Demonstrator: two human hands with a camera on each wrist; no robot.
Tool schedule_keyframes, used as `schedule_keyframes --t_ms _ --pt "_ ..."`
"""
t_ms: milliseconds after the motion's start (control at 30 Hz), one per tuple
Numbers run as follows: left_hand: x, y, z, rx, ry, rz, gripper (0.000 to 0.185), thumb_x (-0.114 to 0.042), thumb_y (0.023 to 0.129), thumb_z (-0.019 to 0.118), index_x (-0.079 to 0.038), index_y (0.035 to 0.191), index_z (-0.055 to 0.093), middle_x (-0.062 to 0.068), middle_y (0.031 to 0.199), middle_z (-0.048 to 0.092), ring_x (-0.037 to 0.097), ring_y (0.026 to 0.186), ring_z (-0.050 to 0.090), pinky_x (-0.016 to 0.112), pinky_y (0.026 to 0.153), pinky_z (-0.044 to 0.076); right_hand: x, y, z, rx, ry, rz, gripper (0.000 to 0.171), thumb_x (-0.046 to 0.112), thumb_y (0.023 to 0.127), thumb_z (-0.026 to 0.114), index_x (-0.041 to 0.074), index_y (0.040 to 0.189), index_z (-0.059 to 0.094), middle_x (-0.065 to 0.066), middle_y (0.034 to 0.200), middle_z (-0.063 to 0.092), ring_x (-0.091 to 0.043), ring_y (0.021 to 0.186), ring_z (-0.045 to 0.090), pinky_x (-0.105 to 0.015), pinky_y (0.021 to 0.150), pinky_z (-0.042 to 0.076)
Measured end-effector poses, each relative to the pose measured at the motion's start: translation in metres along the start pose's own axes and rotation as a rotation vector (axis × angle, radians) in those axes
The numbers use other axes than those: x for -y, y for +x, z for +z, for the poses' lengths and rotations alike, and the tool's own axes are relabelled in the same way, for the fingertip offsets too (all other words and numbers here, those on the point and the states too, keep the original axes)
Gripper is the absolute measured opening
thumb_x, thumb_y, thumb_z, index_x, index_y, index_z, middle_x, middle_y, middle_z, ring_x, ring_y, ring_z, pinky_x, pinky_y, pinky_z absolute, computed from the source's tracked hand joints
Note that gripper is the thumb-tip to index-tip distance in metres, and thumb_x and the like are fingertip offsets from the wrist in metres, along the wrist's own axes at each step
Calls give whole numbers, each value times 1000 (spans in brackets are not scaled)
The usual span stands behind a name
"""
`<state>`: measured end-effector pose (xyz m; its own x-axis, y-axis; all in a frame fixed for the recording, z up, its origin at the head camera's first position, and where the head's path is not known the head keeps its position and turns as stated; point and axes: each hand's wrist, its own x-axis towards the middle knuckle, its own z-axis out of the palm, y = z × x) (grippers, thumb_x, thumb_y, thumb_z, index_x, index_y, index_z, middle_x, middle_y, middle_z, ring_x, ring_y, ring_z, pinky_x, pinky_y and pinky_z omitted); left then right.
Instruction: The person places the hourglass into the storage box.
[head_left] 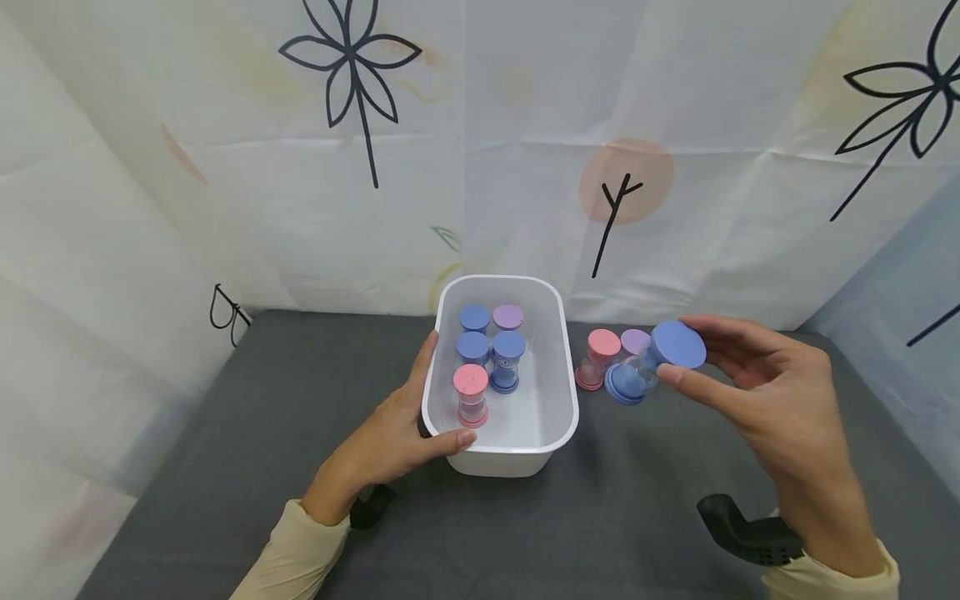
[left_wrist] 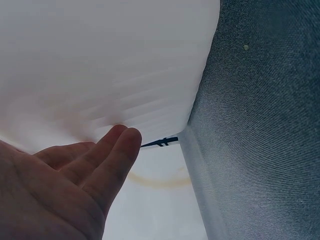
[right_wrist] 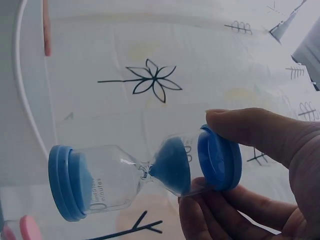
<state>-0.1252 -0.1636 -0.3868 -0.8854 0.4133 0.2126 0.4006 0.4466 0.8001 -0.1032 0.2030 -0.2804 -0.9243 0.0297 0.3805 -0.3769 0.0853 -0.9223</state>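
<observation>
My right hand (head_left: 772, 392) pinches a blue-capped hourglass (right_wrist: 145, 172) by one end cap, thumb on one side and fingers on the other. It is tilted above the table to the right of a white plastic tub (head_left: 567, 400), with blue sand in both bulbs. My left hand (head_left: 390, 429) holds the tub at its near left corner, thumb at the front rim, fingers along the outer left wall (left_wrist: 105, 65). Inside the tub stand several hourglasses: blue ones (head_left: 508, 358), a purple-capped one (head_left: 508, 317) and a pink one (head_left: 472, 396) nearest me.
On the dark grey table (head_left: 615, 525), a pink hourglass (head_left: 597, 358) stands just right of the tub. Beside it is a purple-capped hourglass (head_left: 635, 341), partly hidden behind the held one. A pale patterned cloth (head_left: 517, 167) hangs behind the table.
</observation>
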Motion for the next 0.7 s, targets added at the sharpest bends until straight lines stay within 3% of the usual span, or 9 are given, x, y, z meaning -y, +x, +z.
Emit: schedule_keyframes --t_ms 200,467,700 --pt "-1 0 1 -1 -6 -6 118 -42 85 81 -32 164 -6 6 158 37 27 127 54 57 100 43 14 3 6 44 -26 -55 52 -17 72 83 -10 121 67 -17 114 70 -24 98 68 -21 85 53" --pt "0 0 0 1 -3 -5 118 -42 85 81 -32 163 -6 6 158 37 26 127 54 57 101 43 31 11 26 176 -21 -25 50 -10 75 85 -5 122 68 -19 115 69 -27 98 68 -25 83 54" --pt "0 0 0 2 -5 -10 117 -42 85 81 -32 163 -6 5 158 37 27 127 55 57 99 44 29 25 51 278 -79 -18 46 -5 79 84 0 122 70 -15 114 69 -26 95 69 -26 75 55"
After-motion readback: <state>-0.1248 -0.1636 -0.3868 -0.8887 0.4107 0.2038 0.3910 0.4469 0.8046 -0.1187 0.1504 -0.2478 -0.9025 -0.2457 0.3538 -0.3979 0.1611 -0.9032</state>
